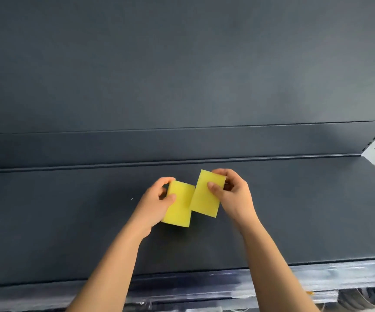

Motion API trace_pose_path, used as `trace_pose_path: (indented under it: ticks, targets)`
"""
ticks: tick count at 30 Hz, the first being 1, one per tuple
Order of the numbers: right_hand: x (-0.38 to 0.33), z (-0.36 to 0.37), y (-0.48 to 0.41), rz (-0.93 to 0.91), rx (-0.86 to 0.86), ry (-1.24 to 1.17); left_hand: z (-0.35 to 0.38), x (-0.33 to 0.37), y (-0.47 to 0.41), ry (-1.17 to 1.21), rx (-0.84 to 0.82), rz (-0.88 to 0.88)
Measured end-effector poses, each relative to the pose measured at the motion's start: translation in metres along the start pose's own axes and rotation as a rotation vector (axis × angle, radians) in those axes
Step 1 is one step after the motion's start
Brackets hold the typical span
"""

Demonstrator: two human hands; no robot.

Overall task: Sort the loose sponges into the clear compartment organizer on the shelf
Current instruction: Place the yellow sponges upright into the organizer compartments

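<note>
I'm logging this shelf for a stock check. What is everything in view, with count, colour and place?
left sponge: 1, yellow, held above the middle of the shelf.
right sponge: 1, yellow, beside the left one and slightly farther back; their edges meet in this view.
shelf: 1, dark blue-grey, flat board across the frame.
back panel: 1, dark grey, upright behind the shelf.
front strip: 1, pale, blurred, along the shelf's near edge.
left hand: grips the left sponge.
right hand: grips the right sponge.
</note>
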State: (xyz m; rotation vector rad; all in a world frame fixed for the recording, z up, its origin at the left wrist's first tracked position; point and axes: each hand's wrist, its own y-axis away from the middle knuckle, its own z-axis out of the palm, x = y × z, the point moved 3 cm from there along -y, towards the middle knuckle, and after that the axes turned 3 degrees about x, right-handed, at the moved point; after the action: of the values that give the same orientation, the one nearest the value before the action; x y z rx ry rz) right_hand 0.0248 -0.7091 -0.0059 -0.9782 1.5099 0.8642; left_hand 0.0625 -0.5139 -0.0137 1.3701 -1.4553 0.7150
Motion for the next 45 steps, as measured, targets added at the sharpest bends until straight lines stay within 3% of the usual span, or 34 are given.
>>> trace_pose_path:
  ticks: [18, 33, 45]
  targets:
    - [-0.053, 0.256, 0.108, -0.138, -0.431, 0.013, -0.228, -0.112, 0.149, 0.521, 0.405, -0.149]
    - [-0.084, 0.478, 0.262, -0.188, -0.744, 0.005, -0.413, -0.212, 0.289, 0.549, 0.672, -0.177]
    - [-0.107, 0.636, 0.32, -0.243, -0.955, 0.013, -0.533, -0.269, 0.337, 0.622, 0.878, -0.195]
